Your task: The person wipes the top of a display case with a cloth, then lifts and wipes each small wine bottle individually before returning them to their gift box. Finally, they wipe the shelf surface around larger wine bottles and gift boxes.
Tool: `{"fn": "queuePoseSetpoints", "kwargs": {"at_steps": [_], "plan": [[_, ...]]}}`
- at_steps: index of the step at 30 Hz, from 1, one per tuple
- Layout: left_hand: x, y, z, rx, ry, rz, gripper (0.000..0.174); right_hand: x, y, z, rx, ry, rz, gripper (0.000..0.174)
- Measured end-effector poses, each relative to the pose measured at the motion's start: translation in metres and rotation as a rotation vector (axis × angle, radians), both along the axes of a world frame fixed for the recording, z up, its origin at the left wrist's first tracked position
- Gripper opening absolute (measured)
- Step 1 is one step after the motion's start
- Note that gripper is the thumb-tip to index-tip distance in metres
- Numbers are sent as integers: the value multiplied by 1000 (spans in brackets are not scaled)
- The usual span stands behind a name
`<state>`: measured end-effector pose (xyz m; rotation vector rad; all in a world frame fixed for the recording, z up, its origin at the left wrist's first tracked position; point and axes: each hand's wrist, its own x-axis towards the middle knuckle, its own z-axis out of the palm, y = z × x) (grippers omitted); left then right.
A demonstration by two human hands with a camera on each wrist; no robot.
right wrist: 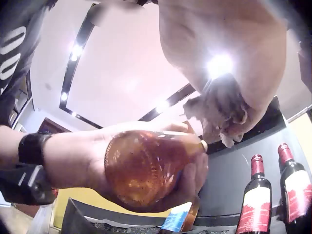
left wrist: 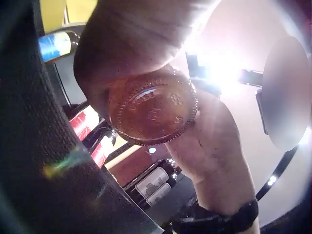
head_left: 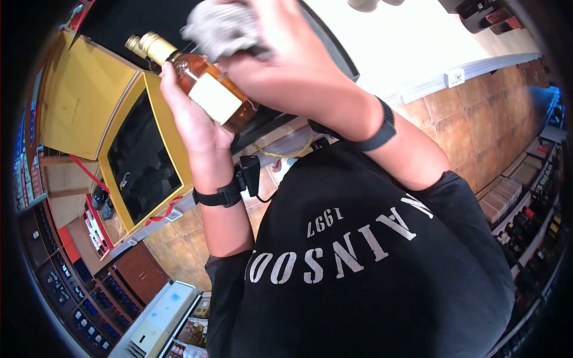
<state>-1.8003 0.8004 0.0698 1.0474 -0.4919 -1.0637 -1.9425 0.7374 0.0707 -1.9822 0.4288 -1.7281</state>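
Bottle [head_left: 209,83] is off any surface, raised in front of the person; the left hand [head_left: 194,116] has its fingers curled around the glass, with the thumb near the shoulder below the gold cap [head_left: 157,46]. Right hand [head_left: 274,48] grasps a bunched grey cloth [head_left: 221,27] close by the neck end; cannot tell whether cloth and glass touch. The left-wrist view looks up at the base [left wrist: 153,107], ridged along its rim. Handling, estimated: amber contents visible through the glass, so likely fairly heavy, with the liquid shifting when tilted. Walls stiff, no give expected under a squeeze; smooth and probably slippery, more so if damp; would likely break if dropped or knocked against the red-labelled bottles [right wrist: 256,202] standing nearby. Cloth judged light, soft and limp, taking any shape. Best hold, judged: full wrap around the broad body, palm beneath the slant; the pale label [head_left: 215,98] may offer more friction than bare glass, while cap and neck alone look a poor grip
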Motion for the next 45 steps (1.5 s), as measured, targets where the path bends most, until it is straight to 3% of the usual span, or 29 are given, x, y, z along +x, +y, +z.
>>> {"fn": "queuePoseSetpoints", "kwargs": {"at_steps": [1,2,9,13,15,18,21,23,24,28,31,33,35,39,43,44,45], "plan": [[-6,-1,2,-53,18,-6,66,4,7,3,133,-9,40,47],[-3,3,-8,-77,21,-68,67,12,5,2,119,118,82,49],[20,9,-13,-83,110,-56,65,-1,30,-18,58,254,152,55],[33,6,-13,-70,-97,196,45,-7,51,-29,75,310,201,51],[40,12,-7,-69,-213,196,50,-18,54,-36,110,352,251,52],[58,15,1,-77,31,112,63,-26,51,-42,325,458,292,46],[64,19,1,-289,292,-177,64,-22,51,-33,561,482,342,37],[52,18,1,-297,253,-181,69,-15,50,-23,749,480,408,44],[47,16,1,-283,269,-173,73,-11,51,-26,604,486,385,54],[35,11,1,-246,220,-160,78,-10,56,-28,561,450,357,52],[35,14,5,-134,-13,-110,76,-10,58,-33,410,291,114,54],[39,14,4,-183,149,-184,66,-12,59,-32,284,339,-22,53],[31,17,4,-107,155,-155,57,-15,56,-34,126,435,-140,57],[49,14,-11,-124,502,-256,52,-15,68,-31,105,469,-80,57],[54,23,-17,-168,426,-283,53,-38,54,-2,657,421,317,48],[49,23,-14,-29,171,-10,53,-37,44,-1,786,353,330,42],[41,24,-11,-19,158,-30,54,-35,40,12,851,182,392,36]]}}
